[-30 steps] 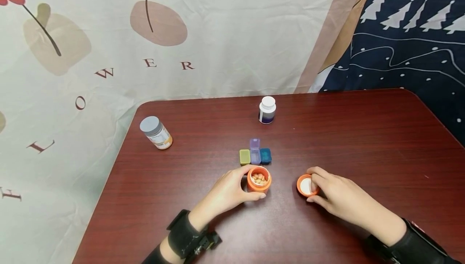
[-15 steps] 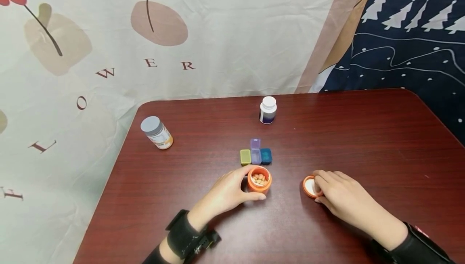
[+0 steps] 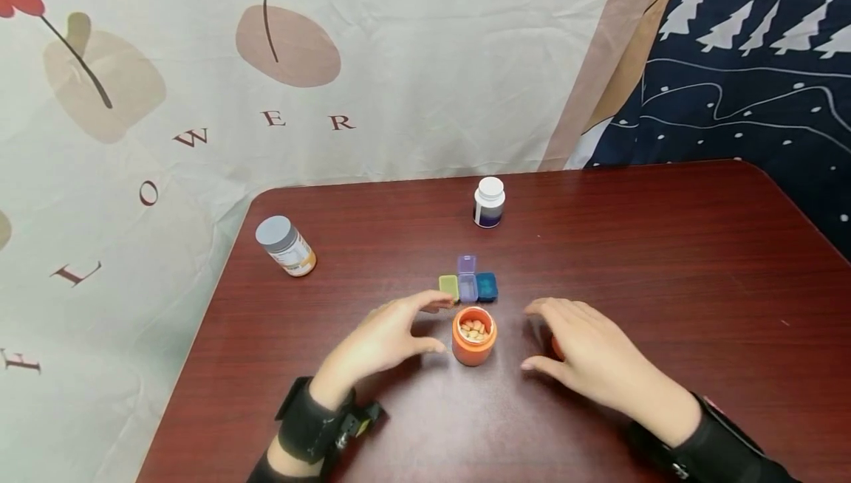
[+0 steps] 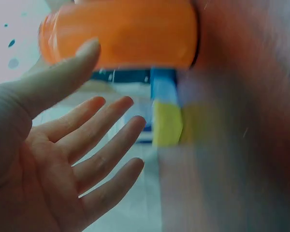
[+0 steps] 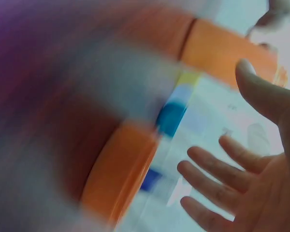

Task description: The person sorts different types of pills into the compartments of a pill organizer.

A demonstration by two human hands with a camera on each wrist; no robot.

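Table (image 3: 665, 247): dark reddish-brown, wood-grained top, with a soft glare near the person.
Black straps (image 3: 312, 420): one round each wrist.
Left hand (image 3: 382, 339): reaches in from the near left, thumb parted from nearly straight fingers, palm toward the bottle.
Left grip: spread, holding nothing, just apart from the bottle.
Right hand (image 3: 592, 350): angles in from the near right, thumb and fingers spread, above the cap.
Right grip: loose and wide, holding nothing.
Orange bottle (image 3: 472, 354): smooth, cylindrical, upright and uncapped on the table between the hands; pale orange tablets (image 3: 473, 331) inside.
Orange cap (image 5: 121, 169): round, short-walled, on the table, mostly hidden by the right hand from above.
Pill box (image 3: 467, 288): yellow-green, purple and blue compartments just beyond the bottle; purple lid raised.
Grey-lidded bottle (image 3: 286, 247): labelled, upright, far left.
White-capped bottle (image 3: 489, 202): upright near the far edge.
Backdrop (image 3: 432, 47): pale, creased printed cloth.
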